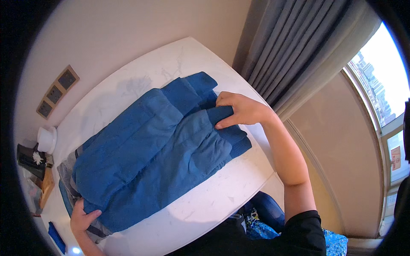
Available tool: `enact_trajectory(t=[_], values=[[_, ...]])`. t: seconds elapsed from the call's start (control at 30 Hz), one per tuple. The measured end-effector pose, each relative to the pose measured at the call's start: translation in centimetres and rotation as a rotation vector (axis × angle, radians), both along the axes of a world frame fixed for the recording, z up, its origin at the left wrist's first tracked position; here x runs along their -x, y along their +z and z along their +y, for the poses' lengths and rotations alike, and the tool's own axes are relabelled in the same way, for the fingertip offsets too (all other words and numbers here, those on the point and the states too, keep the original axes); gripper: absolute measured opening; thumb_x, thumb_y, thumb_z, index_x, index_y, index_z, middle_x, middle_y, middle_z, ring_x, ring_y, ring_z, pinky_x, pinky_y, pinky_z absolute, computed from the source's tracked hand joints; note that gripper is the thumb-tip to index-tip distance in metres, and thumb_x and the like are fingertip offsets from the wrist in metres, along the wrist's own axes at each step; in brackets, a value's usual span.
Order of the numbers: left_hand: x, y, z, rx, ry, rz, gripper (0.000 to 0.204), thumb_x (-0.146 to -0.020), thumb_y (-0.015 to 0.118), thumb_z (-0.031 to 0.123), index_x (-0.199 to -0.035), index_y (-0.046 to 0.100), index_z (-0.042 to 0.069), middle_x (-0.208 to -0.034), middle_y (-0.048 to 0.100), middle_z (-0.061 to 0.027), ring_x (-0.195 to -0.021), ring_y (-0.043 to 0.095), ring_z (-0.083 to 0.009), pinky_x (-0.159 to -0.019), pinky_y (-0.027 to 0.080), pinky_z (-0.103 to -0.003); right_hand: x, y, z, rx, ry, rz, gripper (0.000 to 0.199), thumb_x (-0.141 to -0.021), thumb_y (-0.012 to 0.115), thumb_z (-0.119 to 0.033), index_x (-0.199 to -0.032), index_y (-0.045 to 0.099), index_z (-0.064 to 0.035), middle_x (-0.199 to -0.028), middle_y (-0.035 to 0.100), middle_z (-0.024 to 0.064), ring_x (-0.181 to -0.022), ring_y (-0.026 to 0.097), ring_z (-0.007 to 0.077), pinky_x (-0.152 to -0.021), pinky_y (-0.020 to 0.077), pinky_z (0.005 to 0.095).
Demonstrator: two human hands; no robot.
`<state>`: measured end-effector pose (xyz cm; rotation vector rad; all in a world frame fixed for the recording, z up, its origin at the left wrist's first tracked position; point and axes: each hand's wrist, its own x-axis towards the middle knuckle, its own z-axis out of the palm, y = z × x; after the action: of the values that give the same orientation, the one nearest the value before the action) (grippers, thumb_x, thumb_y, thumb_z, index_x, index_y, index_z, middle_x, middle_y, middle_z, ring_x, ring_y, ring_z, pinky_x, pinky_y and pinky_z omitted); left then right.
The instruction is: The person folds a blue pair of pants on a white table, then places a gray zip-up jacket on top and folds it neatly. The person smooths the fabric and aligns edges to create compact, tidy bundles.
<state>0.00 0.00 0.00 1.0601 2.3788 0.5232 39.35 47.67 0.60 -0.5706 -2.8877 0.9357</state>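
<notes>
Right hand (239,112) first: I see its fingers curled over the ribbed cuffs of the blue padded trousers (158,149), thumb on top, pinching the two leg ends together so they stay stacked. Just under those fingertips the darker knit cuffs line up one over the other, which I judge is why the grip sits right there at the edge.

Left hand (82,218) now: clenched on the waist end, thumb over the blue cloth, fingers tucked beneath with the grey lining. The two grips at opposite ends keep the garment stretched flat between them.

Beneath both hands lies the white marble table (205,200). Beyond the right knuckles hang grey curtains (290,47); past the left hand, a white cup (46,139) and wall sockets (57,91).
</notes>
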Motion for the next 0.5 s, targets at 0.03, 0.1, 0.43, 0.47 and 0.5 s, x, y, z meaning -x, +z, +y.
enact_trajectory(t=[0.03, 0.1, 0.43, 0.47, 0.5], values=[[-0.1, 0.6, -0.4, -0.058, -0.051, -0.059, 0.078, -0.065, 0.087, 0.044, -0.124, 0.061, 0.001, -0.119, 0.064, -0.0174, -0.109, 0.060, -0.0315, -0.099, 0.043, -0.040, -0.2, -0.1, 0.1, 0.014, 0.059, 0.067, 0.051, -0.082, 0.079, -0.042, -0.114, 0.067, -0.0038, -0.112, 0.064, 0.0117, -0.101, 0.058, 0.0248, -0.092, 0.0482, 0.0328], [-0.8, -1.3, -1.2, -0.176, -0.102, -0.146, 0.077, -0.063, 0.089, 0.042, -0.121, 0.062, -0.001, -0.113, 0.066, -0.0172, -0.103, 0.062, -0.0310, -0.096, 0.044, -0.039, -1.2, 0.8, 0.6, 0.115, 0.157, 0.080, 0.043, -0.083, 0.079, -0.034, -0.110, 0.066, -0.0024, -0.104, 0.065, 0.0104, -0.095, 0.059, 0.0218, -0.085, 0.0496, 0.0315], [0.1, -0.5, -9.0, -0.227, -0.511, -0.097, 0.051, -0.056, 0.092, 0.035, -0.088, 0.070, 0.002, -0.084, 0.071, -0.0118, -0.075, 0.070, -0.0250, -0.067, 0.052, -0.036, -1.1, 2.0, 0.7, 0.739, 1.084, 0.260, 0.029, -0.084, 0.079, -0.020, -0.088, 0.062, 0.0034, -0.086, 0.066, 0.0175, -0.073, 0.064, 0.0366, -0.066, 0.0522, 0.0388], [-0.4, -0.4, -9.1, -0.183, -0.551, -0.106, 0.046, -0.057, 0.091, 0.036, -0.083, 0.071, 0.004, -0.082, 0.071, -0.0120, -0.073, 0.070, -0.0257, -0.065, 0.052, -0.035, -1.0, 2.4, 0.3, 0.731, 1.111, 0.227, 0.025, -0.088, 0.073, -0.019, -0.091, 0.063, 0.0031, -0.092, 0.067, 0.0220, -0.079, 0.067, 0.0387, -0.068, 0.0549, 0.0410], [-0.9, -0.2, -8.9, -0.144, -0.593, -0.111, 0.041, -0.058, 0.090, 0.037, -0.079, 0.072, 0.006, -0.079, 0.071, -0.0122, -0.070, 0.070, -0.0264, -0.062, 0.051, -0.035, -1.1, 2.9, -0.2, 0.715, 1.137, 0.192, 0.021, -0.092, 0.068, -0.018, -0.094, 0.065, 0.0028, -0.098, 0.069, 0.0265, -0.085, 0.070, 0.0409, -0.071, 0.0576, 0.0431]])
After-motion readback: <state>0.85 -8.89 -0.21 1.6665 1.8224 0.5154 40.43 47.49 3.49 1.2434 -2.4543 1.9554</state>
